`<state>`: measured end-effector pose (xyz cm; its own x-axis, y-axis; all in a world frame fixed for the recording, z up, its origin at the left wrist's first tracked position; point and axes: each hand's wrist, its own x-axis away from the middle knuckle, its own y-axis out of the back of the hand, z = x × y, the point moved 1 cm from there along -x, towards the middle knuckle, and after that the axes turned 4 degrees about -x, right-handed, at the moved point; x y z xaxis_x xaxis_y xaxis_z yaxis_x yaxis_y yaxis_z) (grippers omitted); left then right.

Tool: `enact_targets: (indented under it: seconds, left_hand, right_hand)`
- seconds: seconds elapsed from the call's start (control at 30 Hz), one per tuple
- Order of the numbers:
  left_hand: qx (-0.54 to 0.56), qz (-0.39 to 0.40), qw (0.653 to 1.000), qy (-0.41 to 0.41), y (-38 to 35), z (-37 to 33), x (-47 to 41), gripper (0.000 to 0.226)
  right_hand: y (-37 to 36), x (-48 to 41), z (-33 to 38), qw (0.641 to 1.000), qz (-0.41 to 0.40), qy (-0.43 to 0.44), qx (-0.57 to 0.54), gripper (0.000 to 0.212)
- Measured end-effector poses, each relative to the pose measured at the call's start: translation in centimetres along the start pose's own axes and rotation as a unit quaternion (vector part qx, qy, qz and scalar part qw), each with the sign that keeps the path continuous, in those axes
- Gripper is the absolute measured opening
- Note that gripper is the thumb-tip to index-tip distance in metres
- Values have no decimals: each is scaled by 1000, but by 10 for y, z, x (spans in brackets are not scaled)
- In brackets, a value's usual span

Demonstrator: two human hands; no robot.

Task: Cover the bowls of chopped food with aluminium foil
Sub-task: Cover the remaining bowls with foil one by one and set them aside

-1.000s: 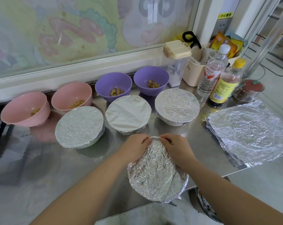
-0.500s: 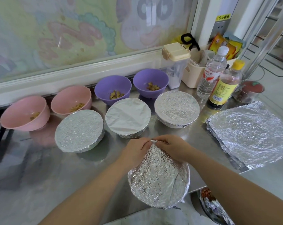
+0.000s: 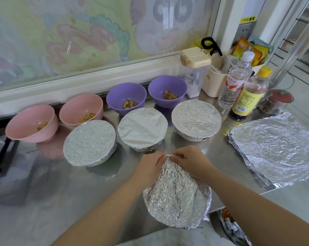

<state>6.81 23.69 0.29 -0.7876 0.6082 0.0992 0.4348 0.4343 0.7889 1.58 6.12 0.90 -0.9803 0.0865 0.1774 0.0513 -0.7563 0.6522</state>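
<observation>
Counter (image 3: 43,192), four foiled bowls (image 3: 89,141), four open bowls (image 3: 114,95)

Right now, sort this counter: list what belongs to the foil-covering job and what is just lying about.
Job: left hand and right hand pinching foil on the half-wrapped bowl; three covered bowls; two pink bowls and two purple bowls, uncovered; foil sheets.
Lying about: water bottle; sauce bottle; cream-lidded container; cream caddy; red-lidded jar.

The left forearm (image 3: 104,210) and right forearm (image 3: 256,208) were bare to the frame's edge, as were the left hand (image 3: 147,166) and right hand (image 3: 190,162).
</observation>
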Motion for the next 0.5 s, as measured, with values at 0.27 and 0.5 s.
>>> enact_targets:
  seconds: [0.27, 0.5]
  left_hand:
    - [-7, 2, 1000, -2, 3, -4, 5, 30]
    - [-8, 4, 999, 41, 4, -5, 11, 26]
  right_hand:
    - [3, -8, 8, 999, 31, 7, -23, 21]
    - [-3, -5, 14, 996, 0, 59, 65, 30]
